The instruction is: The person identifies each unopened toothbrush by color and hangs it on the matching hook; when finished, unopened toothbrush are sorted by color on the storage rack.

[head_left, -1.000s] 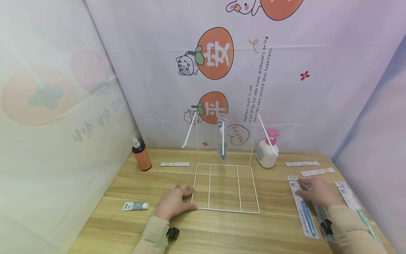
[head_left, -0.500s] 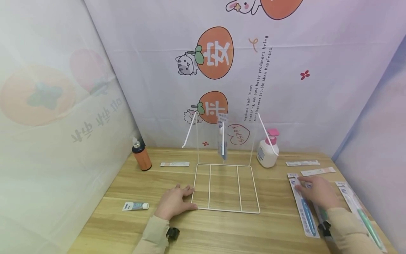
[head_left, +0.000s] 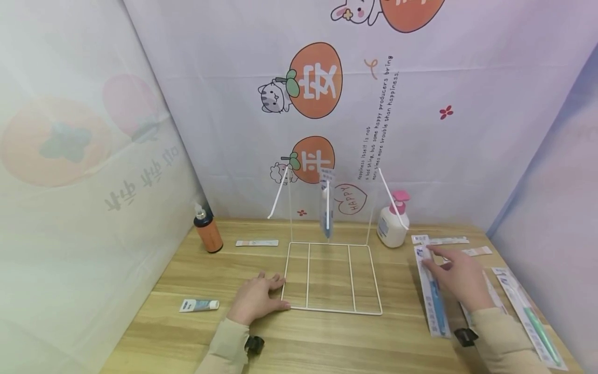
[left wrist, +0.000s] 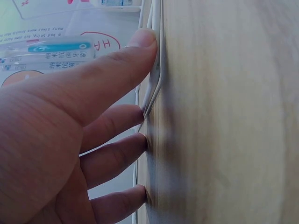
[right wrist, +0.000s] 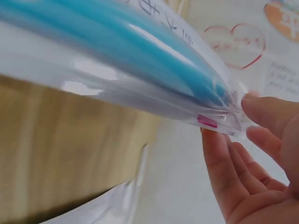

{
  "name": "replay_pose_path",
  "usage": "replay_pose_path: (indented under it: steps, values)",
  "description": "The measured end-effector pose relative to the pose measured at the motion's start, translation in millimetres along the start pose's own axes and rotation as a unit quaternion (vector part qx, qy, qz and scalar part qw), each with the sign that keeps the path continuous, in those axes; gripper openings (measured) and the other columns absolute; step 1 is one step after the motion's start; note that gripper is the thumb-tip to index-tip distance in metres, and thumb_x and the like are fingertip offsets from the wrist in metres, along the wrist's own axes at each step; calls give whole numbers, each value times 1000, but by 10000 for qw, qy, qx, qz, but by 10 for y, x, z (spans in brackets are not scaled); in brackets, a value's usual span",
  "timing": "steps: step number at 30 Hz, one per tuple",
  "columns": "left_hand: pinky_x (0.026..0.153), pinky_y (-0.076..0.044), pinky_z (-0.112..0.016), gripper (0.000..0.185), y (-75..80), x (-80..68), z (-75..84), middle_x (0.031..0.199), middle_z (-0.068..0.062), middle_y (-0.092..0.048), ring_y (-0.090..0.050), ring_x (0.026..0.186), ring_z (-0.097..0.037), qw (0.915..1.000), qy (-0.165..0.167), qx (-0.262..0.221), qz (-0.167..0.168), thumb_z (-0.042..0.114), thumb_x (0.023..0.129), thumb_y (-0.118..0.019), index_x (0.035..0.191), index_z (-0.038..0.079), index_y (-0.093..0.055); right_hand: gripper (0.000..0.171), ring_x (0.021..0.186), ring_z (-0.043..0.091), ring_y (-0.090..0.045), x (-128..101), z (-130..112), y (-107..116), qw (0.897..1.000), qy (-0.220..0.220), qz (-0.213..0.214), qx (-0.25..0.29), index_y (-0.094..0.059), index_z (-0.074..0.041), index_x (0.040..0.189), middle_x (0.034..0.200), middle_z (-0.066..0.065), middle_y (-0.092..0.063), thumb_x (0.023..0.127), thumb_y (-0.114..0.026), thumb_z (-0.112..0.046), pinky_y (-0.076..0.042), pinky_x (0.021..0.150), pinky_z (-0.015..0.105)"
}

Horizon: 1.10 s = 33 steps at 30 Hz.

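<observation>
The right hand now pinches the blue toothbrush pack and has lifted its top end, shifted leftward; left hand stays flat, fingers apart, on the wire rack.

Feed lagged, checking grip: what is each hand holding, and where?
Right hand pinches the blue toothbrush in its clear blister pack at its top end. Left hand holds nothing, resting flat against the white wire rack.

Backdrop cloth: slanted lines "Happiness itself is not a bad thing, but some happy producers bring more trouble than happiness."; heart outline reads "HAPPY". Package labels too small to read.
</observation>
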State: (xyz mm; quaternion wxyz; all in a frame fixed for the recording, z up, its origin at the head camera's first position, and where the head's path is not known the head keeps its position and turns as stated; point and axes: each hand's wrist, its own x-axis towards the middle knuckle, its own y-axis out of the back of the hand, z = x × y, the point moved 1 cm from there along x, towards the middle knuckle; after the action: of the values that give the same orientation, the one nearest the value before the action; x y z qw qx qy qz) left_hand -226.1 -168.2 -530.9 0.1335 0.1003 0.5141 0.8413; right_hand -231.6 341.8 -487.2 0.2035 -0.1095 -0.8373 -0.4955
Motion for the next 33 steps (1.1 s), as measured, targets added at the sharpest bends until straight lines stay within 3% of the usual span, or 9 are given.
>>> replay_pose_path:
  steps: [7,13,21,30,33]
  values:
    - [112,-40,-74,72,0,-4,-1,149,-7,-66,-46,145,-57,10000,-9,-14,-15,57,84,-89,143,18,-73,46,73,32,-79,28,-500,39,9954,593,666,338,-78,-7,129,119,25,-75,87,-92,-17,-63,60,40]
    - [113,-40,-73,72,-5,-3,-8,149,-6,-65,-45,146,-57,10000,-8,-13,-33,57,85,-88,144,19,-73,49,66,25,-78,26,-935,3,9739,1479,1359,1055,-81,-7,122,109,17,-77,76,-97,-2,-58,59,16]
    - [113,-39,-74,73,-12,-5,-13,150,-6,-65,-45,146,-56,10000,27,-2,-49,57,84,-88,144,19,-72,49,73,11,-75,-5,-1465,15,9609,1768,1411,1598,-82,-7,123,111,8,-74,77,-97,-1,-58,65,14]
    - [112,-40,-73,73,-11,-4,-15,149,-6,-65,-45,146,-56,10000,-6,42,-24,58,84,-89,143,19,-73,60,69,13,-75,-5,-1944,49,9192,2241,1941,2592,-82,-2,120,108,12,-75,64,-96,14,-60,61,18]
    - [113,-40,-73,74,-9,-7,-17,149,-6,-65,-45,146,-55,10000,-26,59,-36,58,84,-88,144,19,-72,57,70,15,-76,-17,-2110,82,9038,2412,2040,2889,-81,2,118,107,15,-75,65,-94,15,-60,61,19]
